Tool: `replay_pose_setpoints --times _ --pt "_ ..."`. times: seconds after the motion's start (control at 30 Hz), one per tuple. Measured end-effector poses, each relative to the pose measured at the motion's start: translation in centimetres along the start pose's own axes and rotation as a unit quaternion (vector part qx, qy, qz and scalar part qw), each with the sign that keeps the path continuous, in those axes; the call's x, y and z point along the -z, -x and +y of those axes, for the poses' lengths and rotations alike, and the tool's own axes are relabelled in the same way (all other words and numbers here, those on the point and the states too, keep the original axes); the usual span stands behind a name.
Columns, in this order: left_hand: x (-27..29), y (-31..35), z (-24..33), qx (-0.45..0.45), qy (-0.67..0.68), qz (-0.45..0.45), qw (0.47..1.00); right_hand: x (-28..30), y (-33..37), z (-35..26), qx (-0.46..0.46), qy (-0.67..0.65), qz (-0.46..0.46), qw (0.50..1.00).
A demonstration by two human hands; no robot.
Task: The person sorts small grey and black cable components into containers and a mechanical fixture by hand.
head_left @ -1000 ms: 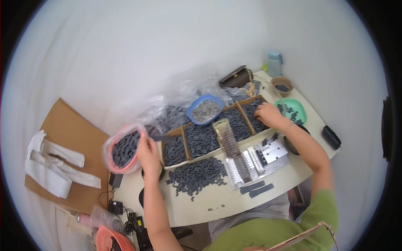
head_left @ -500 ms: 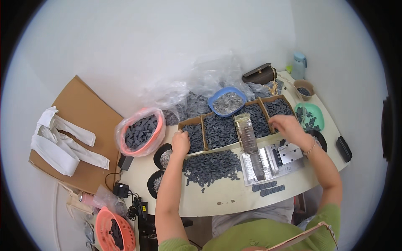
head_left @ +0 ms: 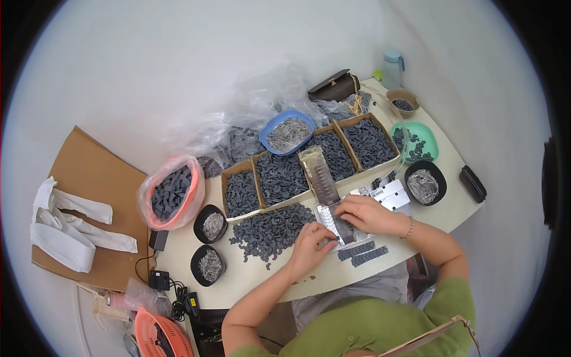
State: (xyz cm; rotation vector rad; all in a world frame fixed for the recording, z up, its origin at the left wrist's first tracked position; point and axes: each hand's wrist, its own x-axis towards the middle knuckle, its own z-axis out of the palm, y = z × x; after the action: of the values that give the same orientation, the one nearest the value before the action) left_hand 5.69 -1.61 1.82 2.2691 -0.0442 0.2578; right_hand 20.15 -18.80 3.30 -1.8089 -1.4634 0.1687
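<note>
Both hands meet at a metal fixture (head_left: 389,196) with a slotted silver strip and a dark strip at its left side. My left hand (head_left: 309,249) is at the near left edge of the fixture, fingers drawn together; whatever they pinch is too small to make out. Over the dark strip is my right hand (head_left: 370,214), its fingers curled down and closed, with the fingertips partly hidden. A clear, ridged plastic piece (head_left: 320,172) leans from the fixture onto the divided box. Left of my hands spreads a loose pile of small dark grey parts (head_left: 270,232).
Behind stands a divided cardboard box (head_left: 260,184) full of grey parts, with a blue tray (head_left: 289,135) of metal pins on it. Black bowls (head_left: 208,265) of pins flank the work area. Two grey strips (head_left: 363,253) lie near the front edge. A green tray (head_left: 428,140) is at right.
Both hands have moved from the divided box down to the fixture, the left one rightward, the right one leftward. The whole view has shifted, and the black bowls are now uncovered.
</note>
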Motion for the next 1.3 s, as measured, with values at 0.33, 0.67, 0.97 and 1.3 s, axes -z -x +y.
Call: replay_pose_setpoints --times 0.33,0.67,0.97,1.3 --pt "-0.5 0.7 0.4 -0.070 -0.126 0.009 0.990 -2.3 1.0 -0.7 0.140 0.149 -0.011 0.979" --pt "8.9 -8.1 -6.2 -0.094 -0.343 0.196 0.914 -2.7 2.8 -3.1 0.224 0.300 -0.023 0.927" --pt "8.9 -9.9 -6.5 -0.027 -0.261 0.191 0.946 -1.6 0.2 -2.4 0.198 0.254 -0.158 0.934" --pt "1.2 -2.0 -0.4 0.074 0.033 -0.021 0.997 3.4 -9.2 7.5 0.032 0.493 0.051 0.868"
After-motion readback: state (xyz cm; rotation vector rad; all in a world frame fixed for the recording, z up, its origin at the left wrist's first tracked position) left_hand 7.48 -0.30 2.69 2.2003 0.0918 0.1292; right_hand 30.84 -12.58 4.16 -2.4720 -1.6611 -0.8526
